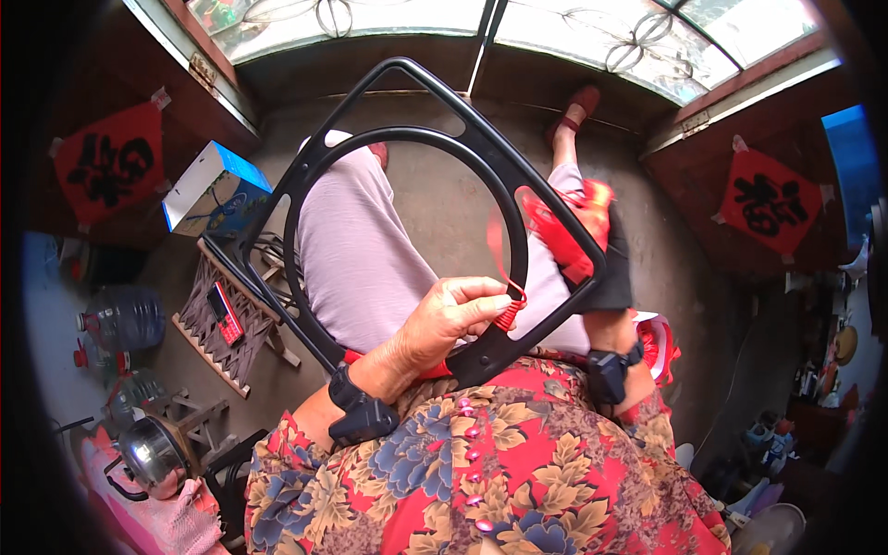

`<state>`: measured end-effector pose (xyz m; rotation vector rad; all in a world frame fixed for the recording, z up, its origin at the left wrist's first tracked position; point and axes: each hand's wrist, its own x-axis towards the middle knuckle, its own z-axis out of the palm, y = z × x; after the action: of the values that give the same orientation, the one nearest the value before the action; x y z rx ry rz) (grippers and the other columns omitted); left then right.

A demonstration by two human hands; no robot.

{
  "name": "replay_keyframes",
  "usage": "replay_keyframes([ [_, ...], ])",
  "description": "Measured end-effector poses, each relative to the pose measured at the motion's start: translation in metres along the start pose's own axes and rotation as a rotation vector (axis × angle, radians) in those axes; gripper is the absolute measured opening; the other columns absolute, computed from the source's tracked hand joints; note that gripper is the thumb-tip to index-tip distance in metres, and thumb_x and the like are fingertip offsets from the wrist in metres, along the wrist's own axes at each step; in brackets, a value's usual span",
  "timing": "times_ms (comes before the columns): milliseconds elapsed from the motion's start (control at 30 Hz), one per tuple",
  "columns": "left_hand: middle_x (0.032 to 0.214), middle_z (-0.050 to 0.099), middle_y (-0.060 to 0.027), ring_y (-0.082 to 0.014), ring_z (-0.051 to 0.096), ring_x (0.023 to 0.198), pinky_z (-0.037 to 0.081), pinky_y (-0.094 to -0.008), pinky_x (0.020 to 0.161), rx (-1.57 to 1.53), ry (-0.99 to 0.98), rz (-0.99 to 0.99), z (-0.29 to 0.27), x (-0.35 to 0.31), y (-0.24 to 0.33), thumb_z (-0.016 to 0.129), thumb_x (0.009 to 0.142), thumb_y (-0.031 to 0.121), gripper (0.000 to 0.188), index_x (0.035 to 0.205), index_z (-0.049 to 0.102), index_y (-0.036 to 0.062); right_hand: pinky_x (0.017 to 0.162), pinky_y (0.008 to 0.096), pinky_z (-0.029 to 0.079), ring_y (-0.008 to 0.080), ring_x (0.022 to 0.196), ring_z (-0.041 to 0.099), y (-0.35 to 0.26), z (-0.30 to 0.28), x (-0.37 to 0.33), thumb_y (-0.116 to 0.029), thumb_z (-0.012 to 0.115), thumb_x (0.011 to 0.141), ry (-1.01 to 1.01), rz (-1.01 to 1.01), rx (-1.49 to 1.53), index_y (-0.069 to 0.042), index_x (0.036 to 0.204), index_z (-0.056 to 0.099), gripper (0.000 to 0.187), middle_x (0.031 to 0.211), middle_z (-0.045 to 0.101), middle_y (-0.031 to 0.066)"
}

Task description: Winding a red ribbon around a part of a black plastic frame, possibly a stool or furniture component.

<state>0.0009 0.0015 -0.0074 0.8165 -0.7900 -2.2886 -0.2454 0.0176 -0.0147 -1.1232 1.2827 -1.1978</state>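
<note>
Grey-brown floor [435, 213] is spread beneath a black frame [490, 143], and glazed doors [361, 67] are seen beyond the frame's far corner. On the frame's near side a flowered red top [481, 453] is worn. Pale mauve trousers [356, 259] are partly covered by the frame, whose angular outline is joined to a round inner ring. A red paper diamond [106, 199] is fixed well left of the frame, and a second red diamond [777, 227] is fixed well to its right. Left of the frame, a low stool [199, 305] with a woven seat is placed, with a blue-and-white box [217, 199] seen near the frame's left edge. Farther left of the frame, a clear bottle [129, 319] is kept, and a shiny kettle [153, 453] is set toward its near left. At the frame's right corner, a red bundle [592, 217] is seen, blurred. Just right of the frame, the right hand [610, 326] is mostly hidden by dark material; whether it is closed cannot be told. Over the frame's near right part, thumb and fingers of the left hand [449, 319] are pinched together on a red strip [508, 314], which is coiled around the ring. Left of the frame, a red phone [225, 319] is rested on the woven seat.
</note>
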Motion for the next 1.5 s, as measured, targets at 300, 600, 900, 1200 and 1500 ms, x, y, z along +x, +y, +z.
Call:
replay_keyframes([
  [300, 0.086, 0.066, -0.0053, -0.0072, 0.061, 0.074, 0.049, -0.0182, 0.067, 0.03, -0.026, 0.022, 0.005, -0.003, 0.009, 0.054, 0.094, 0.02, 0.026, 0.104, 0.061, -0.003, 0.075, 0.0257, 0.049, 0.0147, 0.09, 0.057, -0.005, -0.109, -0.088, -0.007, 0.056, 0.088, 0.328, 0.028, -0.125, -0.002, 0.131, 0.043, 0.045, 0.113, 0.057, 0.0087],
  [600, 0.081, 0.065, -0.0046, -0.0083, 0.062, 0.07, 0.051, -0.0187, 0.064, 0.007, 0.071, 0.056, 0.006, 0.007, 0.001, 0.056, 0.094, 0.019, 0.017, 0.097, 0.06, 0.0024, 0.092, 0.0301, 0.046, 0.0179, 0.108, 0.055, 0.013, -0.142, -0.099, -0.008, 0.054, 0.089, 0.406, 0.084, 0.403, 0.0, 0.135, 0.039, 0.049, 0.124, 0.054, 0.0117],
  [900, 0.08, 0.065, -0.0023, -0.0052, 0.059, 0.067, 0.047, -0.0174, 0.061, 0.108, 0.06, 0.082, 0.005, 0.001, 0.006, 0.06, 0.09, 0.014, 0.01, 0.091, 0.059, 0.0049, 0.091, 0.0285, 0.044, 0.0168, 0.107, 0.055, -0.027, -0.016, -0.006, -0.013, 0.052, 0.09, -0.201, 0.379, -0.016, 0.0, 0.13, 0.047, 0.042, 0.117, 0.058, 0.0105],
  [1200, 0.071, 0.06, 0.0011, -0.0028, 0.048, 0.057, 0.038, -0.0178, 0.052, 0.063, 0.163, 0.093, 0.014, -0.001, 0.008, 0.065, 0.088, 0.017, 0.016, 0.09, 0.063, 0.0016, 0.08, 0.0265, 0.048, 0.0162, 0.087, 0.062, -0.065, 0.062, 0.054, -0.019, 0.061, 0.089, -0.6, 0.423, -0.045, 0.001, 0.111, 0.058, 0.03, 0.091, 0.064, 0.0103],
  [1500, 0.083, 0.065, -0.003, -0.0078, 0.058, 0.066, 0.047, -0.0218, 0.059, -0.084, 0.171, 0.066, 0.006, 0.001, -0.003, 0.047, 0.096, 0.033, 0.036, 0.097, 0.063, 0.0006, 0.1, 0.0294, 0.041, 0.0194, 0.114, 0.053, 0.022, 0.039, 0.019, -0.013, 0.047, 0.095, -0.186, 0.101, 0.625, 0.003, 0.13, 0.044, 0.038, 0.126, 0.054, 0.0132],
])
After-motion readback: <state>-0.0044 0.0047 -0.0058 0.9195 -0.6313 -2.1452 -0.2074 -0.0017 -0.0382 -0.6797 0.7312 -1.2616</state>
